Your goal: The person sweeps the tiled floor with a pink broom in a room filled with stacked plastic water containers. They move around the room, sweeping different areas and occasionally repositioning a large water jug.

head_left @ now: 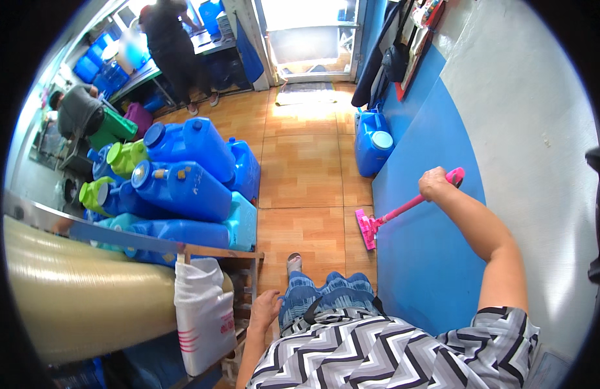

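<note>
A pink short-handled wiper (404, 209) is gripped in my right hand (433, 183), fingers wrapped around the upper handle. The wiper's flat rectangular head (365, 229) is at the left edge of the blue wall panel (430, 272); whether it touches the panel or the floor I cannot tell. My right arm stretches out over the panel. Low beside my left thigh, my left hand (265, 308) hangs with nothing in it, its fingers loosely bent and apart. It is nearest to the metal rack with the white plastic bag (206, 314).
Several blue and green water jugs (190, 188) are piled at my left. A large roll of clear wrap (86, 292) lies nearer. Another blue jug (373, 142) stands against the right wall, under hanging bags (394, 61). A glass door (310, 39) is ahead. Two people work at the far left.
</note>
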Available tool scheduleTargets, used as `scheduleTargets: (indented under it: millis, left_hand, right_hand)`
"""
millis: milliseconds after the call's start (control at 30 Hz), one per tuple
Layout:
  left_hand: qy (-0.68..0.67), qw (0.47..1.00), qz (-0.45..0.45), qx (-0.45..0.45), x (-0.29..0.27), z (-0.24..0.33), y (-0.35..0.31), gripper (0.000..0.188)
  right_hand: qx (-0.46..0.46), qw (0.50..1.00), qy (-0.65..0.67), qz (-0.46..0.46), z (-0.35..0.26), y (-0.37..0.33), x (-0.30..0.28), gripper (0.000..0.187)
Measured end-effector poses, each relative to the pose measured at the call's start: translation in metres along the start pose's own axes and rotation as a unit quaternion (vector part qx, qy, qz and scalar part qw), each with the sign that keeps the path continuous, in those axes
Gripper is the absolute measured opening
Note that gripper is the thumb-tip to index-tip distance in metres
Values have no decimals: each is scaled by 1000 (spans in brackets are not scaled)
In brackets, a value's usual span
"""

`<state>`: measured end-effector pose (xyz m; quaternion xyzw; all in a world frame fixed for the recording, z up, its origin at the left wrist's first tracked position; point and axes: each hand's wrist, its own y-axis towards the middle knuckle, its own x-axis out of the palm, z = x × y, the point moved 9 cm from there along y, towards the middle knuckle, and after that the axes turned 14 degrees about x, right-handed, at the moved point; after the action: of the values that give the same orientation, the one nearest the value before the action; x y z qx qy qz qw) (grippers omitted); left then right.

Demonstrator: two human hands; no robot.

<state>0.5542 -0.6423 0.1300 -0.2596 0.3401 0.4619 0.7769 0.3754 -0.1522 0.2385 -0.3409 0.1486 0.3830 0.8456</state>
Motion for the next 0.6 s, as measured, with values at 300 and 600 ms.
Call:
scheduleTargets:
  millis: [300, 600]
  left_hand:
    - [1, 991, -76, 106, -42, -38, 120, 27]
    - [-3, 982, -149, 112, -72, -70, 219, 28]
  right_hand:
    - [-137, 887, 392, 201, 11, -55, -143, 14]
    - [-40, 415, 908, 43, -59, -44, -64, 11]
